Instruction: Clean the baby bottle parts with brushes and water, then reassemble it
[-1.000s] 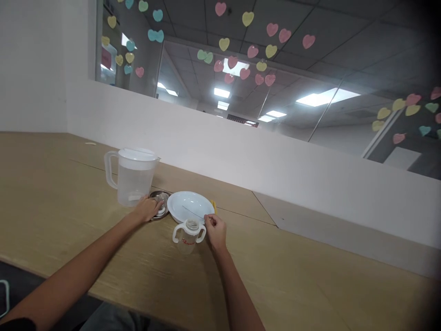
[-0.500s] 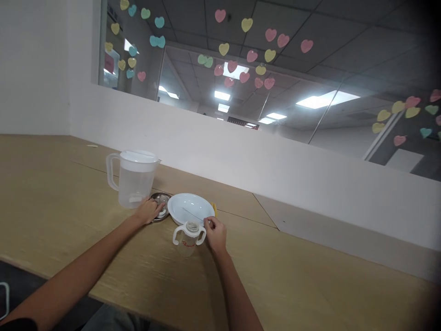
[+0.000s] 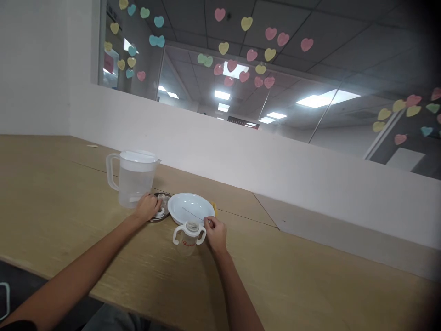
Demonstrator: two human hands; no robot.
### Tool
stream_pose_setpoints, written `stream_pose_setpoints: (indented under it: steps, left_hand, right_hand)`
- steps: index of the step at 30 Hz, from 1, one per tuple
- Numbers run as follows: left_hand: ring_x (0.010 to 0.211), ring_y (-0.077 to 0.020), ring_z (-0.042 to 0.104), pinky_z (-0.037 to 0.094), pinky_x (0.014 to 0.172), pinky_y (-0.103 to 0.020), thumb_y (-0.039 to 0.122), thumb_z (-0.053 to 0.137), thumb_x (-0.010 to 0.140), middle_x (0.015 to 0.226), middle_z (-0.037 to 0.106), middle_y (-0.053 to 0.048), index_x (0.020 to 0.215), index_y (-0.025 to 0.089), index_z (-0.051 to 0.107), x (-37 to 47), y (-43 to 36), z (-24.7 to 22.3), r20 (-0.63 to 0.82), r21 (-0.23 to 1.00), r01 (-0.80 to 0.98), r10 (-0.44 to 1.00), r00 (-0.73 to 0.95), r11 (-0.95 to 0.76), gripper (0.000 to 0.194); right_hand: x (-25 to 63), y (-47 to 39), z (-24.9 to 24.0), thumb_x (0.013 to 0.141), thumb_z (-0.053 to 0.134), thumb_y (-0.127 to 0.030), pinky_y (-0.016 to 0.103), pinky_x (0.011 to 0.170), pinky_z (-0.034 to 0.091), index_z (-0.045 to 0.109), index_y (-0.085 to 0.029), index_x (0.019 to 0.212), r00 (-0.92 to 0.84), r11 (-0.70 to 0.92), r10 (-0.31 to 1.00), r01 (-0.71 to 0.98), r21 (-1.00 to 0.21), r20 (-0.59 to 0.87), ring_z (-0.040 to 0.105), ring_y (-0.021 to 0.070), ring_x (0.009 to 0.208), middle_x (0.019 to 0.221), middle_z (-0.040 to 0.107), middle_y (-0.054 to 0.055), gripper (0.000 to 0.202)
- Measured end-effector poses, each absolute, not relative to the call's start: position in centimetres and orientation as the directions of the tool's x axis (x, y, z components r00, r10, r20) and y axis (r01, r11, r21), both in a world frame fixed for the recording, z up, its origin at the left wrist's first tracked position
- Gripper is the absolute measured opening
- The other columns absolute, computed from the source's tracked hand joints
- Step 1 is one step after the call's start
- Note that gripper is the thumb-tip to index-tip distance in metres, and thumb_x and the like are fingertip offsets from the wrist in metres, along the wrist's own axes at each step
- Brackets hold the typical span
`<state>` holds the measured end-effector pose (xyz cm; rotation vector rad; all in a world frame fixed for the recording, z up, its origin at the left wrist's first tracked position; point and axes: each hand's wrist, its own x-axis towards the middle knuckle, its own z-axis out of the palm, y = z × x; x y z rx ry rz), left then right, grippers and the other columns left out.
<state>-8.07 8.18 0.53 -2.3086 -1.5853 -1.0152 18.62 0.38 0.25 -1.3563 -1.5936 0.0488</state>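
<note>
My left hand (image 3: 147,207) is at the left rim of a small round metal dish (image 3: 166,215). Its fingers are curled beside a clear bottle-top piece and a white ring (image 3: 160,213) in the dish; what they grip, if anything, is hidden. Between thumb and fingers, my right hand (image 3: 216,233) pinches a thin straight stick (image 3: 193,214) that slants over the white bowl (image 3: 175,202). Just left of that hand, a clear baby bottle (image 3: 188,246) with two white handles and red lettering stands upright, its mouth uncovered.
Behind my left hand stands a clear lidded pitcher (image 3: 135,181) with a handle on its left. Something yellow (image 3: 215,209) shows past the bowl's right edge. The wooden table (image 3: 310,280) meets a white wall under a window with heart-shaped notes.
My left hand has drawn slightly up and left, with its fingers pulled back, so more of the pieces in the dish shows. My right hand and the stick have stayed in place.
</note>
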Motion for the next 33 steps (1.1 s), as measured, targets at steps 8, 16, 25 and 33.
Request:
stream_pose_setpoints:
  steps: [8,16,25,33]
  left_hand:
    - [0.1,-0.0227,0.055,0.042,0.091,-0.036,0.032,0.035,0.088,0.107,0.063,-0.009,0.099,0.016,0.064,-7.6,6.2,2.7,0.832,0.271,0.807,0.549,0.077,-0.524,0.034]
    - [0.09,-0.0177,0.061,0.047,0.084,-0.03,0.036,0.049,0.084,0.096,0.067,-0.003,0.087,0.02,0.064,-4.5,4.4,3.9,0.837,0.503,0.501,0.542,-0.078,-0.704,0.022]
    - [0.075,-0.0167,0.064,0.049,0.07,-0.028,0.028,0.055,0.076,0.086,0.07,-0.002,0.097,0.018,0.059,-2.1,4.4,4.4,0.695,0.67,0.382,0.719,-0.022,-0.636,0.024]
    - [0.084,-0.021,0.062,0.046,0.078,-0.032,0.038,0.045,0.083,0.092,0.069,-0.007,0.091,0.017,0.067,-1.7,5.1,2.8,0.636,0.666,0.428,0.765,0.103,-0.611,0.032]
  right_hand:
    - [18.9,0.6,0.5,0.071,0.054,-0.04,0.023,0.051,0.03,0.067,-0.014,0.064,0.174,0.412,0.806,0.522,-0.747,0.566,0.04,0.0113,0.049,0.049,0.047,-0.001,0.03]
    - [19.3,1.3,0.6,0.066,0.06,-0.046,0.021,0.039,0.028,0.064,-0.011,0.07,0.264,0.335,0.883,0.222,-0.916,0.388,0.035,0.0085,0.039,0.044,0.046,-0.004,0.036]
    - [19.8,1.2,1.3,0.056,0.068,-0.046,0.018,0.033,0.03,0.061,-0.012,0.086,0.343,0.285,0.909,-0.097,-0.953,0.237,0.038,0.0064,0.036,0.051,0.056,-0.003,0.046]
    - [19.6,0.8,2.0,0.055,0.071,-0.032,0.017,0.036,0.036,0.063,-0.013,0.08,0.349,0.296,0.915,-0.245,-0.923,0.2,0.042,0.0045,0.04,0.071,0.066,0.003,0.032]
